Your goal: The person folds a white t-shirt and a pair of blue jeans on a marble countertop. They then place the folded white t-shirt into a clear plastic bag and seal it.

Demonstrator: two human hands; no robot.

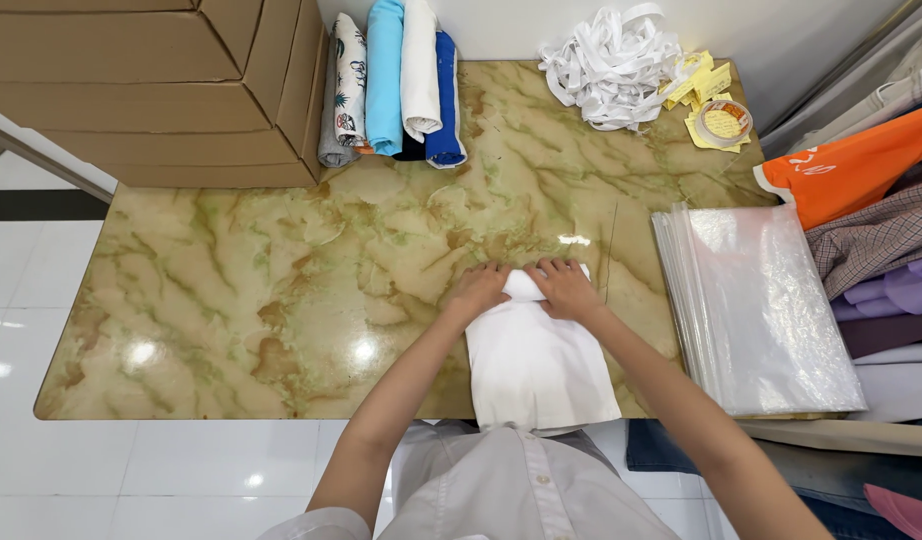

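Note:
A white folded garment [539, 368] lies on the marbled table [281, 290], hanging slightly over the near edge. Its far end is rolled into a small tube. My left hand [477, 291] grips the left side of that roll, fingers curled over it. My right hand [565, 288] presses on the right side of the same roll. Both hands sit side by side at the garment's far end.
Rolled cloths [391, 85] in white, blue and patterned fabric stand at the back by a cardboard box [151, 90]. White strips [611, 62], yellow tags and a tape roll [723, 120] lie back right. A stack of clear plastic bags [756, 310] and piled clothes [881, 230] are right.

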